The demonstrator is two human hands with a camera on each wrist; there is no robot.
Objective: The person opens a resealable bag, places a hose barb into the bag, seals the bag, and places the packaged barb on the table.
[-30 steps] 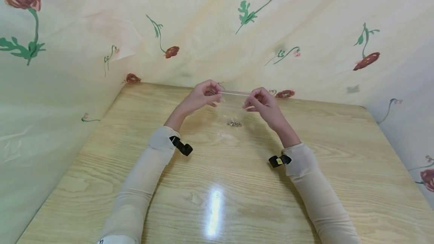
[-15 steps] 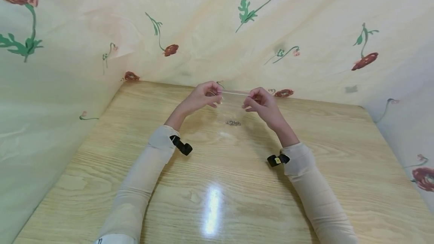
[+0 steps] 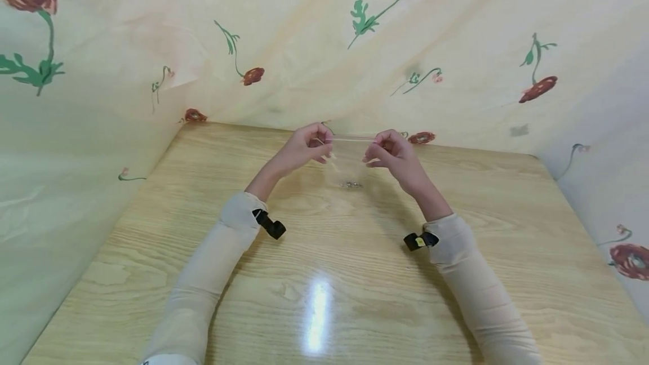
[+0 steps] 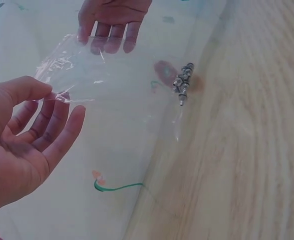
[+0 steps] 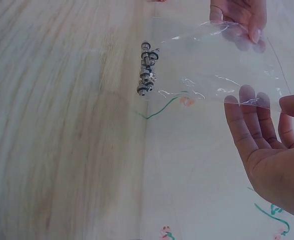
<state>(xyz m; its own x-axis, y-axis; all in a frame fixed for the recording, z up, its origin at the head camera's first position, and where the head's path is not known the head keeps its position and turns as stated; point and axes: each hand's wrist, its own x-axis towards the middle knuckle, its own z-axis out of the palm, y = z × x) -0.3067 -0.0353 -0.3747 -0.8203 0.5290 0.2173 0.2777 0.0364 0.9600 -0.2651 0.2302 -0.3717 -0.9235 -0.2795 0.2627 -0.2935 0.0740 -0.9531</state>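
A clear plastic zip bag (image 3: 350,162) hangs between the two hands over the far part of the table. Several small shiny metal fittings with dark rings (image 5: 147,70) lie gathered along its bottom. My left hand (image 3: 307,145) pinches one top corner between thumb and fingers; in the left wrist view that hand (image 4: 31,125) has its other fingers spread behind the film. My right hand (image 3: 392,154) pinches the opposite top corner, and its remaining fingers (image 5: 252,120) touch the bag's side. The bag's top edge is stretched straight between them.
Beneath is a light wood-grain table (image 3: 284,275) with a bright light reflection near its front. A cream cloth with printed red flowers (image 3: 304,44) stands behind and along both sides, close beyond the hands. Black wrist-worn cameras (image 3: 274,227) sit on both sleeves.
Both hands keep their pinch on the bag's top corners and barely move. The fittings at the bottom shift slightly, and the head view has turned a little.
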